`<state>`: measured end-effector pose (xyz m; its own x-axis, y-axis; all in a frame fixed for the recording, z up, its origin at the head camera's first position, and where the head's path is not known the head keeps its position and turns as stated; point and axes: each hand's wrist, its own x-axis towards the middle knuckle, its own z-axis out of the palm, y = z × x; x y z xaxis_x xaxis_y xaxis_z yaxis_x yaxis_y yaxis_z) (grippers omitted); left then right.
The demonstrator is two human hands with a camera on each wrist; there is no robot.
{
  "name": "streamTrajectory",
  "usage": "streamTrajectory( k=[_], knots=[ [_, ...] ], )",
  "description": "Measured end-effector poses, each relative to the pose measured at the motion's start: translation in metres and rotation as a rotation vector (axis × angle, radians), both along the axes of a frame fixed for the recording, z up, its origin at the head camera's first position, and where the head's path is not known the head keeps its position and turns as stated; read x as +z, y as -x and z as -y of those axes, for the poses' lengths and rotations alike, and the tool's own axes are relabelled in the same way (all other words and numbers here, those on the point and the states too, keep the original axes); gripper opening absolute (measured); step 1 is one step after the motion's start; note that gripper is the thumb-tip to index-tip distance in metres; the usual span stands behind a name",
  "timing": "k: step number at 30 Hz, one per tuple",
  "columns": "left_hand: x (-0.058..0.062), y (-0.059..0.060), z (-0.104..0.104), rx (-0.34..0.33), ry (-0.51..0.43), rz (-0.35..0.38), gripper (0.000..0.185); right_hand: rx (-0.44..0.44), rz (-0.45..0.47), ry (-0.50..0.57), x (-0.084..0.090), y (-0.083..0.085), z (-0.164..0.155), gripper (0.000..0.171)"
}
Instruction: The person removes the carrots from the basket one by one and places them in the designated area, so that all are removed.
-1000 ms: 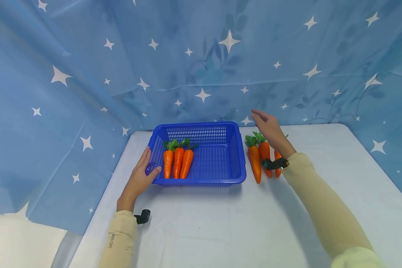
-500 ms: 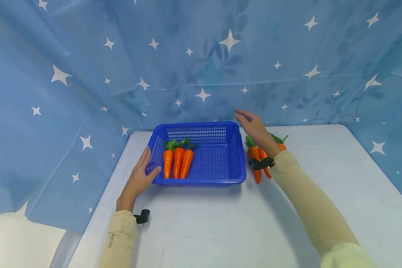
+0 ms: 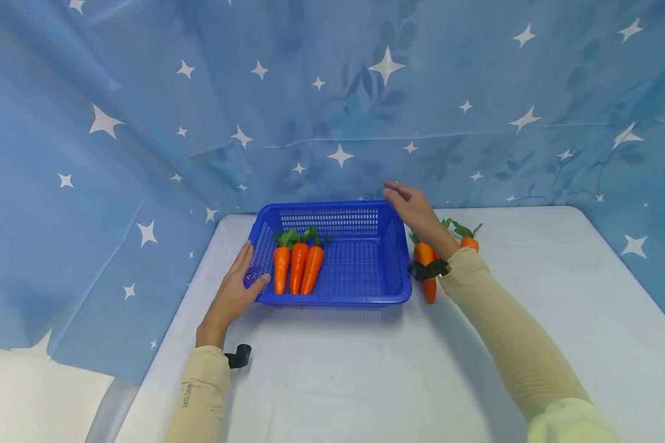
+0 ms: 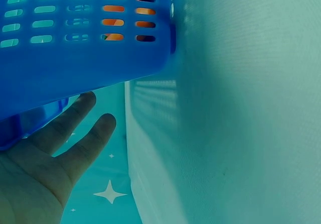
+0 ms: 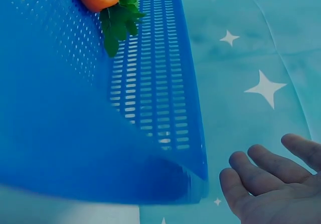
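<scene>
A blue plastic basket (image 3: 332, 300) stands on the table with several carrots (image 3: 297, 264) side by side in its left part, leafy tops toward the back. At its left side is my left hand (image 3: 234, 294), fingers straight along the outer wall and thumb by the front left corner. The left wrist view shows two extended fingers (image 4: 83, 146) beside the basket's wall. My right hand (image 3: 415, 209) is at the back right corner, its fingers loosely bent with nothing in them. In the right wrist view its fingertips (image 5: 239, 159) show a gap from the basket.
More carrots with green tops lie right of the basket, a carrot (image 3: 430, 289) partly under my right forearm and another carrot (image 3: 469, 244) beyond it. A blue curtain with stars (image 3: 340, 155) hangs behind the white table (image 3: 332, 381).
My right hand has moved left from above the loose carrots to the basket's back right corner. The left hand and basket stay together; the head view shifts slightly.
</scene>
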<state>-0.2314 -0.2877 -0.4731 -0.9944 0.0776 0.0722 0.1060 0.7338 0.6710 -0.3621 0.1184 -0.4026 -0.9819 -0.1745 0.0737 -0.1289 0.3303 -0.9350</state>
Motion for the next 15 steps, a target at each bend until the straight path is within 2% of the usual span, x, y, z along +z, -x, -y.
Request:
streamTrajectory(
  k=[8,15],
  knots=[
    [-0.001,0.003,0.000,-0.001,0.011,-0.012,0.086,0.056,-0.003,0.008,0.000,0.002,0.011,0.062],
    [0.000,0.002,0.000,-0.005,0.010,-0.005,0.087,0.116,-0.005,0.072,-0.006,0.002,0.026,0.060]
  ],
)
